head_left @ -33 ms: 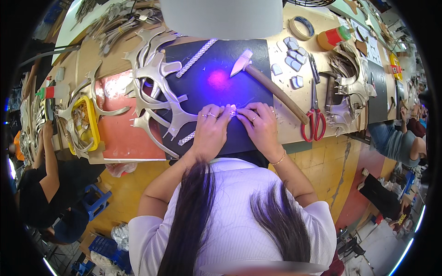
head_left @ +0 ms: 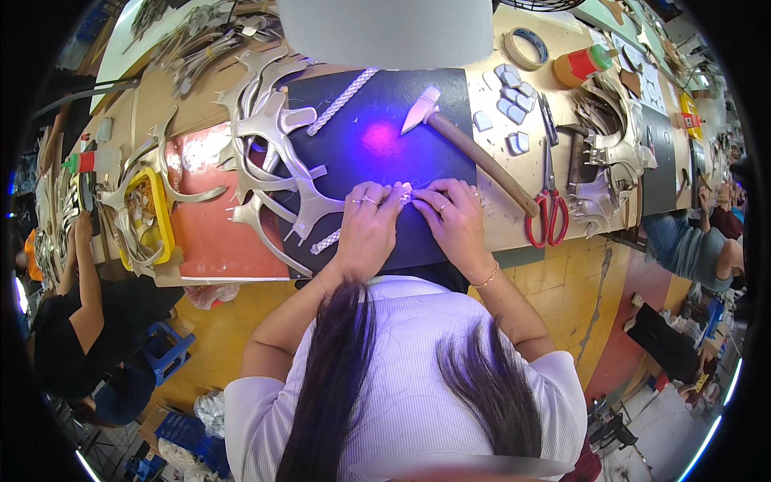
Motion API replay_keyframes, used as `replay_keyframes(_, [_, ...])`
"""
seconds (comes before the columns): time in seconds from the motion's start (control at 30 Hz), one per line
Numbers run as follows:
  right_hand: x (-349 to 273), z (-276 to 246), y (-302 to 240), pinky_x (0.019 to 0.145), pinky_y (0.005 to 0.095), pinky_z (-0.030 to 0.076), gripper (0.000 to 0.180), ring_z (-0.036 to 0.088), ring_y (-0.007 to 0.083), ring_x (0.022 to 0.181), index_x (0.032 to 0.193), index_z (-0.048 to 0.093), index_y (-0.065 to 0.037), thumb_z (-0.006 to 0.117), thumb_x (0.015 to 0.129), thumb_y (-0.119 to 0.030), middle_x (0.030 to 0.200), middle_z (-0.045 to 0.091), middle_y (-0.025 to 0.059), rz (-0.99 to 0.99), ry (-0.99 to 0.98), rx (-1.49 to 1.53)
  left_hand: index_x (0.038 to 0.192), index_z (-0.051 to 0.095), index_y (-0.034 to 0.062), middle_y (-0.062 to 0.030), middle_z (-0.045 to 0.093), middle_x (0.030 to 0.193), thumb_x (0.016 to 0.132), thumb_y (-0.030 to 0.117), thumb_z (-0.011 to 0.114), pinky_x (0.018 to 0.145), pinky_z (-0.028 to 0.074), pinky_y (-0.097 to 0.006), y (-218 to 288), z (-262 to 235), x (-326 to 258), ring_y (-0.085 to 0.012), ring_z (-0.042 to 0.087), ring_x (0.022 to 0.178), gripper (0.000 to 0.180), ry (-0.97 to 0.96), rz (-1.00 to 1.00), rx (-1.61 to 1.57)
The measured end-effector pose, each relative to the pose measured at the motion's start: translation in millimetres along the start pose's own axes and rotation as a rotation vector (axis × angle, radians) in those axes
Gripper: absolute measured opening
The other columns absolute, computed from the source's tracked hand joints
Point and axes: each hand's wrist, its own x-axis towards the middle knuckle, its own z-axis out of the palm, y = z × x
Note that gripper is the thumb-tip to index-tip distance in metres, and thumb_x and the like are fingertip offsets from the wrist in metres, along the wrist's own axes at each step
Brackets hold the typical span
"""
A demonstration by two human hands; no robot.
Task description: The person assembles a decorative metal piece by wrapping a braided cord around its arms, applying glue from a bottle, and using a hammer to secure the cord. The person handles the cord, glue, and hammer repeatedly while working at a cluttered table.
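Near the front edge of a black mat (head_left: 438, 80), my left hand (head_left: 368, 229) and my right hand (head_left: 458, 225) meet fingertip to fingertip. Between them they pinch the lit end of a silvery braided strap (head_left: 407, 191). A piece of braid (head_left: 325, 242) sticks out on the left from under my left hand; whether it belongs to the same strap is hidden. Another braided strap (head_left: 344, 100) lies farther back on the mat. Beyond my right hand rests a hammer (head_left: 475, 154) with a wooden handle. Silver leather shoe uppers (head_left: 301, 181) lie just left of my left hand.
Red-handled scissors (head_left: 548, 205), small grey pieces (head_left: 514, 100), a tape roll (head_left: 526, 48) and a glue bottle (head_left: 580, 66) are on the right. A white lamp housing (head_left: 387, 32) overhangs the back. At left sits a yellow basket (head_left: 163, 213); a co-worker's arm (head_left: 84, 281) is beyond.
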Motion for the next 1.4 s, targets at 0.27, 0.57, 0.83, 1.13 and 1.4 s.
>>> replay_keyframes(0.27, [4,4,5,0.072,0.0357,0.043,0.019,0.059,0.0221,0.083,0.092,0.074,-0.008,0.079,0.074,-0.008,0.09,0.064,0.0041,-0.014,0.016,-0.012,0.12,0.069,0.004,-0.0115,0.06,0.101,0.084,0.004,0.069,0.087,0.043,-0.041,-4,0,7,-0.0298,0.055,0.098,0.036,-0.043,-0.047,-0.025])
replay_keyframes(0.57, [4,3,6,0.071,0.0355,0.042,0.018,0.058,0.0212,0.08,0.093,0.074,-0.009,0.078,0.076,-0.007,0.089,0.064,0.0023,-0.053,-0.001,-0.01,0.115,0.071,0.0054,-0.0104,0.059,0.101,0.084,0.005,0.069,0.086,0.042,-0.04,-2,0,10,-0.0286,0.055,0.096,0.032,-0.049,-0.09,-0.06])
replay_keyframes(0.83, [4,3,7,0.071,0.0361,0.039,0.017,0.057,0.0205,0.08,0.094,0.073,-0.009,0.077,0.078,-0.007,0.088,0.063,0.0018,-0.089,-0.033,-0.03,0.11,0.074,0.0087,-0.0074,0.06,0.101,0.084,0.009,0.072,0.085,0.04,-0.04,-2,2,10,-0.0255,0.054,0.098,0.027,-0.02,-0.101,-0.055])
replay_keyframes(1.13, [11,-5,5,0.073,0.0357,0.041,0.014,0.059,0.0212,0.081,0.093,0.074,-0.009,0.077,0.079,-0.009,0.09,0.064,0.003,-0.074,-0.094,-0.014,0.104,0.078,0.0143,-0.0031,0.06,0.095,0.083,0.018,0.075,0.084,0.036,-0.04,2,0,13,-0.0231,0.054,0.094,0.022,-0.007,-0.164,0.061])
replay_keyframes(1.4, [81,-51,77,0.079,0.0398,0.053,0.023,0.067,0.0301,0.084,0.108,0.071,-0.004,0.07,0.085,-0.008,0.097,0.065,0.0133,0.258,-0.025,-0.106,0.094,0.081,0.0162,-0.0015,0.058,0.088,0.081,0.021,0.077,0.08,0.034,-0.04,2,0,18,-0.0223,0.052,0.089,0.014,0.001,-0.235,0.019])
